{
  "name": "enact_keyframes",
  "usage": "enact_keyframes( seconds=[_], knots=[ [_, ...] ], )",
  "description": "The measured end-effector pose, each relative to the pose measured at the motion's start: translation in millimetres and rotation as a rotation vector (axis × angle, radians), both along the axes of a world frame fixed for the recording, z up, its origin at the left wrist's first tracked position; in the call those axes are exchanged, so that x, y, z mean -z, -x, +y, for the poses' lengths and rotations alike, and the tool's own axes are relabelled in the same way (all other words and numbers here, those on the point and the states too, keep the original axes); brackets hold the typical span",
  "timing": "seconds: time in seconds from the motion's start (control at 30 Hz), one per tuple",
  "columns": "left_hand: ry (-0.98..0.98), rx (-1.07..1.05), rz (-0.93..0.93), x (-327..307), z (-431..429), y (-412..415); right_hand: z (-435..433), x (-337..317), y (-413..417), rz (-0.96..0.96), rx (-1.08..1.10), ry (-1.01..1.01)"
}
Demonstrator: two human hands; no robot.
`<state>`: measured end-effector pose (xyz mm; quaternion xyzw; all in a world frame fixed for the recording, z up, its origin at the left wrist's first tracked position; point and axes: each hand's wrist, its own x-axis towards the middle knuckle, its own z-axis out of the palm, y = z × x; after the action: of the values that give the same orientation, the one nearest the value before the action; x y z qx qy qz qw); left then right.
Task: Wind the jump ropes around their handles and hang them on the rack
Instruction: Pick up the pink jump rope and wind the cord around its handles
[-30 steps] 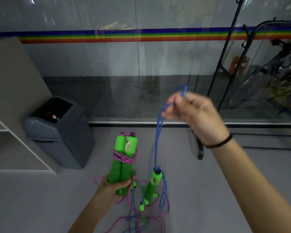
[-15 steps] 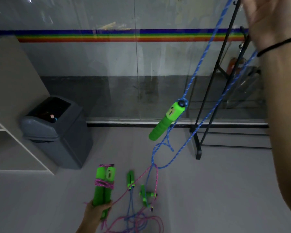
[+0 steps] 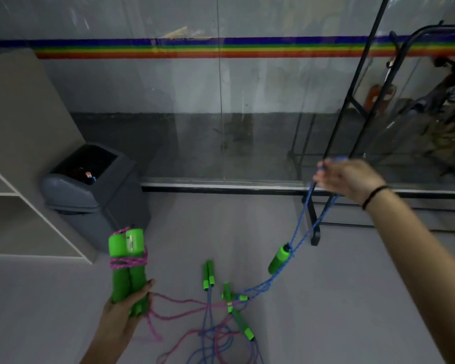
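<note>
My left hand (image 3: 124, 308) grips a pair of green handles (image 3: 128, 269) held upright, with pink rope (image 3: 128, 261) wound round them and a loose pink tail trailing to the floor. My right hand (image 3: 350, 177) pinches a loop of blue rope (image 3: 301, 222) at waist height. One green handle (image 3: 279, 259) dangles from that blue rope above the floor. Further green handles (image 3: 208, 275) and tangled pink and blue ropes (image 3: 216, 334) lie on the floor between my arms. The black rack (image 3: 352, 101) stands behind my right hand.
A grey lidded bin (image 3: 95, 198) stands at the left beside pale shelving (image 3: 16, 195). A glass wall with a rainbow stripe (image 3: 221, 48) runs across the back. The rack's foot (image 3: 314, 232) rests on the grey floor.
My right hand has dropped from high at the top right to waist height, and the dangling green handle has sunk with it. My left hand has lifted the wound pair slightly.
</note>
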<state>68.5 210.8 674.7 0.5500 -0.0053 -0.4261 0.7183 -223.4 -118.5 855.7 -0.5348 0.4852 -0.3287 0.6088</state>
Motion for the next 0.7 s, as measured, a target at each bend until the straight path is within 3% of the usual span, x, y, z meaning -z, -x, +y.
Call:
enact_keyframes(
  seconds=[0.13, 0.33, 0.47, 0.57, 0.7],
  knots=[
    [0.140, 0.086, -0.082, -60.9, -23.7, 24.3, -1.7, 86.7, -0.2, 0.047, 0.001, -0.278],
    [0.292, 0.247, -0.188, -141.3, -48.1, 47.8, 16.3, 158.6, -7.7, 0.439, -0.210, -0.358],
    [0.405, 0.350, -0.283, -183.0, -64.0, 57.0, 35.0, 178.0, -19.7, 0.590, -0.293, -0.320],
    [0.425, 0.358, -0.311, -208.6, -76.0, 71.0, 54.8, 189.0, -34.0, 0.499, -0.364, -0.211],
    [0.400, 0.354, -0.358, -221.0, -93.4, 85.4, 109.7, 214.7, -64.4, 0.488, -0.775, -0.093]
  ],
)
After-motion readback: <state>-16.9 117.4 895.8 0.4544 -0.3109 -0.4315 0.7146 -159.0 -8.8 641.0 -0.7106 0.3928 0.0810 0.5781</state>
